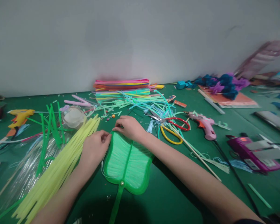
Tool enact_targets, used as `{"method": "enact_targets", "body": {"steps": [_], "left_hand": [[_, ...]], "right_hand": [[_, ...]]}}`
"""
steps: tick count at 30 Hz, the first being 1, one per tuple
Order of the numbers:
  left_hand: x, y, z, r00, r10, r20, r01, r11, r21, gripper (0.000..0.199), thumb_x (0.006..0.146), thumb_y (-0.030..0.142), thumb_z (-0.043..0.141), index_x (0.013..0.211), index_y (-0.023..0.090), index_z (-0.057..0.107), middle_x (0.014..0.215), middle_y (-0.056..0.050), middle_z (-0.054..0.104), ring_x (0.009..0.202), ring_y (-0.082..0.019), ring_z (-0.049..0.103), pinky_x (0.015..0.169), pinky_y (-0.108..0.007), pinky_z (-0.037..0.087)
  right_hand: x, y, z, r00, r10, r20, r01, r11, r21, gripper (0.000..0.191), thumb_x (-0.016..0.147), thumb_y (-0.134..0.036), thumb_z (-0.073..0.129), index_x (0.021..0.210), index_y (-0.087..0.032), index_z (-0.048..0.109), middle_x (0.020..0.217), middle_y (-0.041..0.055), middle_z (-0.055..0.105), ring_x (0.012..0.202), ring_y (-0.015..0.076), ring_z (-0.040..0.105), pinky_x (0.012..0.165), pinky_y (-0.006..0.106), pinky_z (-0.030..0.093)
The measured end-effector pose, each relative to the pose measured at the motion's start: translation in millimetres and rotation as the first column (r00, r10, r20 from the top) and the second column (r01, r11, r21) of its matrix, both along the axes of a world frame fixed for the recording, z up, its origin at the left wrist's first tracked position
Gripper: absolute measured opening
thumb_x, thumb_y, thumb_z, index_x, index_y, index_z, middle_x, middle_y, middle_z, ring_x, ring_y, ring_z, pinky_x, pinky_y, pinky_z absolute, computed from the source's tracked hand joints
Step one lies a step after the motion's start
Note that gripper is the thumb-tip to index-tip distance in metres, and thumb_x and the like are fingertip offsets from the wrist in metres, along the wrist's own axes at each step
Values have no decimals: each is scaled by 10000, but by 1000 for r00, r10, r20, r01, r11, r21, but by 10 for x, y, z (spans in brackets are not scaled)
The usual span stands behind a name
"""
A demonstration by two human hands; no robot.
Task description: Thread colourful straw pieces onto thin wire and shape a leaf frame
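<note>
A green hand fan made of fuzzy stems lies on the table, its two lobes filled with pale green strands. A small pearl bead sits where the handle joins it. My left hand pinches at the fan's upper left edge, thumb and forefinger together. Beside that hand, a loop of thin pale thread hangs along the fan's left side. My right hand lies over the top of the fan, fingers curled and closed at the same corner. Whether thread is between the fingertips is too small to tell.
Yellow fuzzy stems lie left, near a yellow glue gun. Coloured stems are stacked by the wall. Scissors, a pink glue gun with its cord and a magenta device lie right. Loose beads are ahead.
</note>
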State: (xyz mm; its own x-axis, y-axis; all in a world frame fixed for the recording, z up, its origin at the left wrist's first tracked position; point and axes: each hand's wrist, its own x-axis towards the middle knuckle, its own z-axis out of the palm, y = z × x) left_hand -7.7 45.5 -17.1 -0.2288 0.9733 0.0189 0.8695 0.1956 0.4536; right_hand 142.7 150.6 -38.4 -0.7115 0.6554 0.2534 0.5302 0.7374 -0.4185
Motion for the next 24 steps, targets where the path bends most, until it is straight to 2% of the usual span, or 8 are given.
{"method": "enact_targets", "body": {"steps": [4,10,13,18,24], "left_hand": [[28,-29,-12,1000,-26,15,26,1000,0,210,828,392,608,844,197,686,722,-8,699,690,-199,641,646,-293,398],[15,-34,-49,995,-100,-20,101,994,37,205,847,359,579,841,190,695,749,-22,682,693,-200,617,650,-305,394],[-4,-35,-56,997,-74,26,73,997,27,213,838,378,600,855,196,709,764,-20,704,709,-202,635,667,-305,411],[-12,-34,-62,997,-25,67,24,1000,16,224,837,399,614,884,205,717,758,-11,725,715,-208,657,671,-303,421],[3,-87,-25,999,-30,14,31,999,-21,230,855,421,610,828,209,696,730,-13,716,703,-219,652,648,-309,405]], "right_hand": [[-5,7,-20,1000,-6,-5,6,1000,-5,224,890,-360,698,849,-142,727,807,43,621,822,164,543,693,259,345],[-10,7,-40,1000,-20,-6,19,1000,-9,205,876,-342,717,842,-140,729,810,47,617,832,173,541,702,268,340],[0,2,-42,1000,-11,-11,11,1000,-6,205,884,-346,708,856,-144,732,817,46,617,833,170,539,706,266,343],[38,-15,-34,997,63,-40,-63,998,-11,204,908,-358,679,987,-184,751,894,49,621,879,171,542,739,263,355],[22,-13,-44,999,36,-39,-37,999,-28,232,892,-403,688,913,-185,765,848,42,603,873,176,533,735,267,353]]}}
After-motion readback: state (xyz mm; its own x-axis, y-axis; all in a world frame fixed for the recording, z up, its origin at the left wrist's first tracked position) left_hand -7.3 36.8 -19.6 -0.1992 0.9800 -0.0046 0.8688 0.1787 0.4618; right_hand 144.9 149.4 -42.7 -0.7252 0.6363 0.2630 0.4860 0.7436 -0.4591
